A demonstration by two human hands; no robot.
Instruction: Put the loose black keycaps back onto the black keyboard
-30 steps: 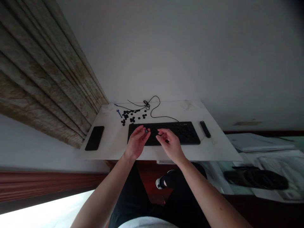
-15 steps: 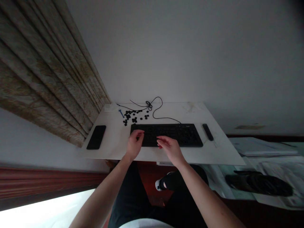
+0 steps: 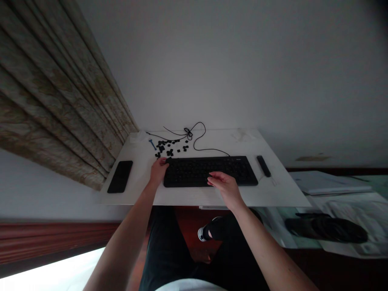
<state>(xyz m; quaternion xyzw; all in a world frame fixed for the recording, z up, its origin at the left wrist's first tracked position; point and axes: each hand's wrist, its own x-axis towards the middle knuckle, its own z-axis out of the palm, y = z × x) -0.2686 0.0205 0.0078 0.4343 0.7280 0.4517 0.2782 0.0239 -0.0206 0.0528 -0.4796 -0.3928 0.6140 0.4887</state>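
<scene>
A black keyboard (image 3: 194,173) lies near the front of the white desk. My left hand (image 3: 158,169) is at its left end, with curled fingers and thumb closed around the far left corner. Over the right half of the keyboard, my right hand (image 3: 226,186) is held with thumb and forefinger pinched together; whatever is between the tips is too small to make out. Small black keycaps (image 3: 161,148) lie scattered behind the keyboard's left end, close to my left fingertips. Beside them rests a small blue tool (image 3: 152,144).
The keyboard's cable (image 3: 212,149) runs back to a tied bundle (image 3: 188,133). A black phone (image 3: 120,176) lies at the desk's left side, and a dark oblong object (image 3: 263,166) at the right. A patterned curtain (image 3: 69,89) hangs at the left; wall rises behind.
My left hand has moved left from above the keyboard to its left corner, and a small piece seen in it earlier is out of sight. My right hand has shifted slightly right, still pinched.
</scene>
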